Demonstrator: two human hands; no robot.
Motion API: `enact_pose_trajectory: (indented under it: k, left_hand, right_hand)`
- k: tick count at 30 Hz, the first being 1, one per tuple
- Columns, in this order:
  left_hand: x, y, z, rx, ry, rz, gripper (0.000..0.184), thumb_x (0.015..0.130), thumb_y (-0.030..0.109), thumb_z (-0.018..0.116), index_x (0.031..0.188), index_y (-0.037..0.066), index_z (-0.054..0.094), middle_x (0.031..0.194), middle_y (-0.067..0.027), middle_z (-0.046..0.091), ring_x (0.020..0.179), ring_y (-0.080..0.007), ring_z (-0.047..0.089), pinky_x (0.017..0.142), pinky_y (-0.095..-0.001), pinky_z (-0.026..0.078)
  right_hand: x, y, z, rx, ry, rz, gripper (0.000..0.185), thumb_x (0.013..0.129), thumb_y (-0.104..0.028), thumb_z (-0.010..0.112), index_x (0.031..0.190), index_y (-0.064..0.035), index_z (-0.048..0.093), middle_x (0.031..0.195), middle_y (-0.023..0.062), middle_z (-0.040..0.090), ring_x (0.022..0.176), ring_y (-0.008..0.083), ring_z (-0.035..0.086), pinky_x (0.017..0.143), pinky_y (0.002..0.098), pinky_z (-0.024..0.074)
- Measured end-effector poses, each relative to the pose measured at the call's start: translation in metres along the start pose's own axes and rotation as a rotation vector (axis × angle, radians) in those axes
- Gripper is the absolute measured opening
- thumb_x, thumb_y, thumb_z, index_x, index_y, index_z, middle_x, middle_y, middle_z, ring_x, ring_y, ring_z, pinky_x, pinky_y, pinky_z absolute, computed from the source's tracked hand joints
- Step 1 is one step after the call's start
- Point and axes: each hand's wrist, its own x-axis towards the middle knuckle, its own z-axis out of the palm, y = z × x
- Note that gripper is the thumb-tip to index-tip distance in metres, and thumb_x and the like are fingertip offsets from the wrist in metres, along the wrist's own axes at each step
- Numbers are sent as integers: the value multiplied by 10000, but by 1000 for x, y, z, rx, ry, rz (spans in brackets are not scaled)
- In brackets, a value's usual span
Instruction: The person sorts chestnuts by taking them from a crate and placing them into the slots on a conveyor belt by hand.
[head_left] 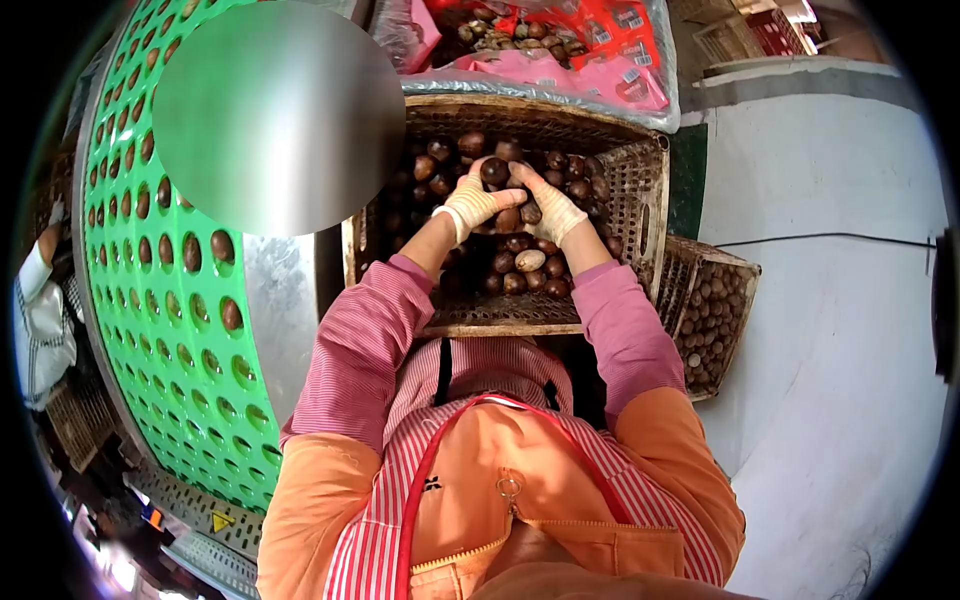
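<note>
My left hand (pixel 474 203) and my right hand (pixel 552 205) reach into a brown plastic crate (pixel 640 215) in front of me. Both wear pale finger and palm coverings. Curled toward each other, they cup a small cluster of brown, egg-shaped items that look like eggs; a dark egg (pixel 494 172) shows between them at the top. Many more brown eggs (pixel 512 282) lie beneath and around the hands, with one paler egg (pixel 530 260) near the crate's front. My fingertips are partly hidden among the eggs.
On the left, a green panel (pixel 170 300) full of holes carries brown eggs in its upper rows. Behind the crate stands a plastic-lined bin (pixel 560 80) with red and pink packets. A smaller crate (pixel 715 325) of eggs sits at right. Another person's sleeve (pixel 38 270) shows far left.
</note>
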Motion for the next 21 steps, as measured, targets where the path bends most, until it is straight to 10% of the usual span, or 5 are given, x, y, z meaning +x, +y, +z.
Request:
enact_pose_trajectory:
  k: [4, 15, 16, 19, 21]
  left_hand:
    - [-43, 15, 24, 227, 159, 12, 848, 694, 385, 839, 1386, 91, 447, 1237, -164, 587, 1111, -283, 580, 938, -397, 481]
    - [-167, 83, 30, 114, 318, 87, 928, 685, 485, 809, 1437, 141, 388, 1417, -235, 404, 1289, -388, 437, 1046, -443, 393]
    - [-165, 81, 23, 148, 423, 173, 865, 692, 449, 818, 1391, 116, 430, 1319, -206, 508, 1189, -339, 531, 981, -422, 453]
    - [-187, 92, -13, 2, 562, 417, 684, 717, 369, 828, 1261, 96, 515, 1039, -99, 637, 889, -211, 616, 705, -367, 562]
    - [-231, 108, -39, -206, 560, 439, 671, 741, 360, 811, 1285, 127, 496, 1127, -97, 606, 946, -225, 613, 690, -412, 568]
  right_hand:
    - [-58, 11, 24, 79, 102, 169, 424, 874, -567, 598, 1167, -262, 617, 884, -9, 658, 790, 179, 599, 680, 356, 477]
    - [-91, 24, 49, 29, -276, -276, 633, 778, -547, 749, 1244, -147, 593, 1044, 53, 666, 807, 187, 662, 604, 317, 573]
    - [-103, 13, 70, -39, -275, -362, 606, 798, -543, 732, 1261, -181, 583, 1015, 31, 661, 693, 159, 637, 529, 283, 536]
    - [-141, -21, 128, -320, -452, -384, 711, 890, -456, 661, 1475, -205, 342, 1254, 43, 558, 971, 196, 624, 671, 348, 553]
    - [-132, -27, 180, -380, -502, -447, 725, 903, -443, 645, 1494, -188, 309, 1305, 66, 537, 1024, 206, 610, 721, 355, 558]
